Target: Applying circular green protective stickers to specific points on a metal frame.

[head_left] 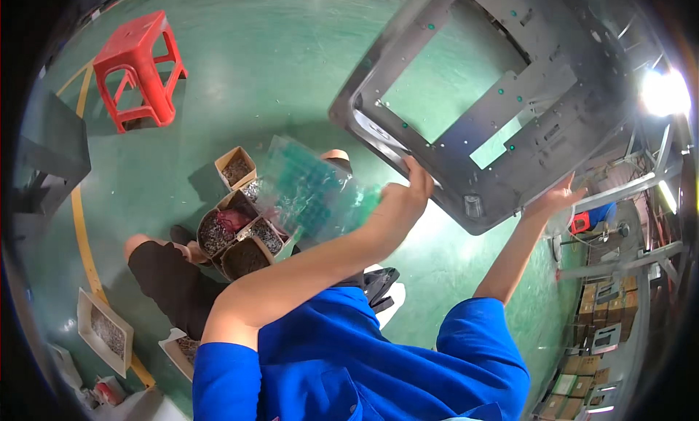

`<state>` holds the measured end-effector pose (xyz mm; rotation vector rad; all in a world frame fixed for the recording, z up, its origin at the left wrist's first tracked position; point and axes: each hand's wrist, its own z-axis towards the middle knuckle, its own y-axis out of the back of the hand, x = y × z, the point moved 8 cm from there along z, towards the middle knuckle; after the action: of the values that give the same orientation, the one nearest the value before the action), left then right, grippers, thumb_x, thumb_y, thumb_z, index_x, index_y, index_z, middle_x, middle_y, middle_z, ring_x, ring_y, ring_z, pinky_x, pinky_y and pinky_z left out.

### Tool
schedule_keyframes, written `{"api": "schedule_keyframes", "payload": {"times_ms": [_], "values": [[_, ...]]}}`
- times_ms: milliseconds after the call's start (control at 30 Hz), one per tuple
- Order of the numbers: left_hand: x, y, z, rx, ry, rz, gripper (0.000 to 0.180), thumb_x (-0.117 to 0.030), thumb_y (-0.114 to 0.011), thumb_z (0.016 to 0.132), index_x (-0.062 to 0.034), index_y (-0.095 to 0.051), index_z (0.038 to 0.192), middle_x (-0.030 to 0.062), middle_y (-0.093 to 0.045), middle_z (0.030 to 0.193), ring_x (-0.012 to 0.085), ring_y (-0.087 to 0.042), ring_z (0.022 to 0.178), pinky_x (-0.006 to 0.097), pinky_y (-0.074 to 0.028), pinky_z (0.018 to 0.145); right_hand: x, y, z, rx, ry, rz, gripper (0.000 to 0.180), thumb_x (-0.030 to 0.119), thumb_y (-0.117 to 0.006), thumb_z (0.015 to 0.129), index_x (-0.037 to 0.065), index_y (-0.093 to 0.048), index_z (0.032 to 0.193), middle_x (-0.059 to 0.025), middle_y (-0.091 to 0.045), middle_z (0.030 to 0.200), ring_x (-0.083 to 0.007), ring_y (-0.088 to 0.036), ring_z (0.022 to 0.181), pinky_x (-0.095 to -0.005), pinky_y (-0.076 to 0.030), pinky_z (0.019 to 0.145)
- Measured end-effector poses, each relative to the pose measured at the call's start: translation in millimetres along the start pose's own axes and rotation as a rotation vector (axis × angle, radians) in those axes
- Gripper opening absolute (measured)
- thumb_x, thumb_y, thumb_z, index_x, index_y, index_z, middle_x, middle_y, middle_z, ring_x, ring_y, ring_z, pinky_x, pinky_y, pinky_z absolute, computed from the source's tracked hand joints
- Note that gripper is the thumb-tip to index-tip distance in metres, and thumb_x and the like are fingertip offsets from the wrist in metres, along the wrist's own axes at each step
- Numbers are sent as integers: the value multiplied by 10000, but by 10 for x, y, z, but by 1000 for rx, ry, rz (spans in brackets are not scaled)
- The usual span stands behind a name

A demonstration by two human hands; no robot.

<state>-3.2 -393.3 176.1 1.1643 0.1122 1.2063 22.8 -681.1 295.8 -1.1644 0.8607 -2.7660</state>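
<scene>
The head camera looks down from the person's head, upright and unmirrored, past the blue shirt (320, 366) toward the green floor (277, 79). Dark frame (486, 120), left hand (406, 197) and right hand (553, 199) sit at close range; the red stool (135, 53) stands farther off. Fisheye coverage is wide, with a dark, curved border.

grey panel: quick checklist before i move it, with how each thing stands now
1. Left hand on the rim of the grey panel: ok, fingers at the edge.
2. Right hand at the panel's opposite side: ok for placement; firmness of grip cannot tell.
3. A hand free for something else: not ok, both are at the panel.
4. Green plastic sheeting apart from the left forearm: cannot tell, they overlap in this view.
5. Red stool away from the panel: ok, upright on the floor.
</scene>
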Motion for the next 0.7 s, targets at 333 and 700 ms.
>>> {"api": "schedule_keyframes", "payload": {"times_ms": [333, 700], "values": [[-690, -7, 443, 53, -47, -26, 469, -110, -633, 746, 20, -578, 1193, 157, -572, 1132, 354, -521, 1162, 242, -489, 448, 715, 115, -415, -207, 741, -842, 430, 317, -413, 987, -13, -531, 1236, -134, -571, 1228, -253, -534, 1139, -403, -417, 946], [-344, -28, 489, 102, -137, 39, 437, -134, -614, 781, 33, -541, 1178, 185, -555, 1172, 225, -524, 1160, 219, -508, 452, -288, -1150, -1696, 602, 378, -1409, 435, 96, -742, 697, 13, -606, 1101, -148, -621, 1150, -330, -576, 1090, -430, -421, 952]]}}
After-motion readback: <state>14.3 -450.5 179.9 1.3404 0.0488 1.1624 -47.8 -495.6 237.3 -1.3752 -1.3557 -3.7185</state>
